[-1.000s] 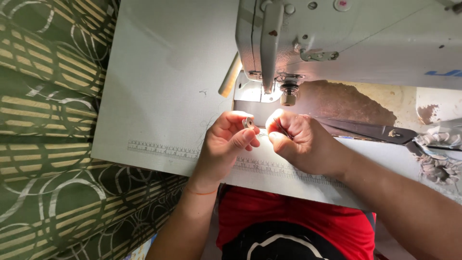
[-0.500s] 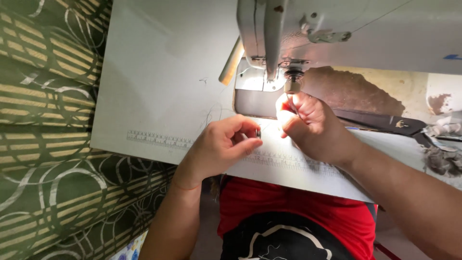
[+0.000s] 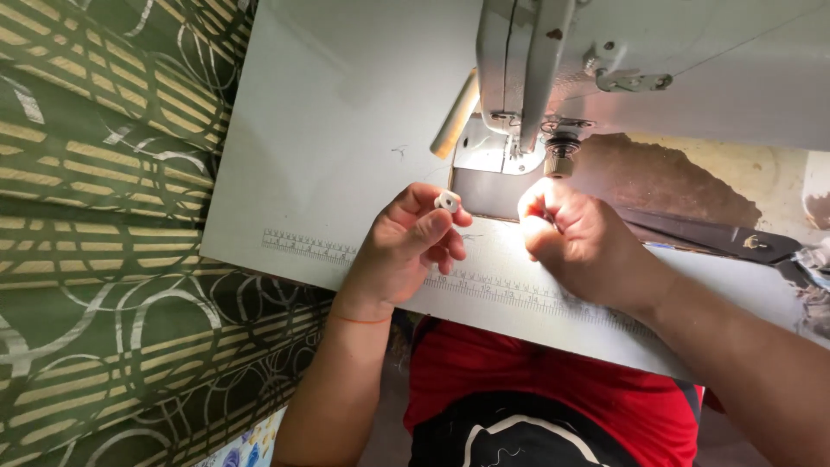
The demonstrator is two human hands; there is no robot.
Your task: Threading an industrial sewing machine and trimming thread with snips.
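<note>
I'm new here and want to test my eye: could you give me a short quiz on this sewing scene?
1. True or false: the left hand holds a small white bobbin.
2. What lies on the table right of the right hand? A) scissors B) a cup C) a book
3. What colour is the person's shirt?

Key: 1 true. 2 A, the scissors. 3 red.

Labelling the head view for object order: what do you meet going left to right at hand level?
Green patterned fabric → white table edge with printed ruler → left hand pinching a small silver bobbin → right hand, closed below the sewing machine head → black scissors.
</note>
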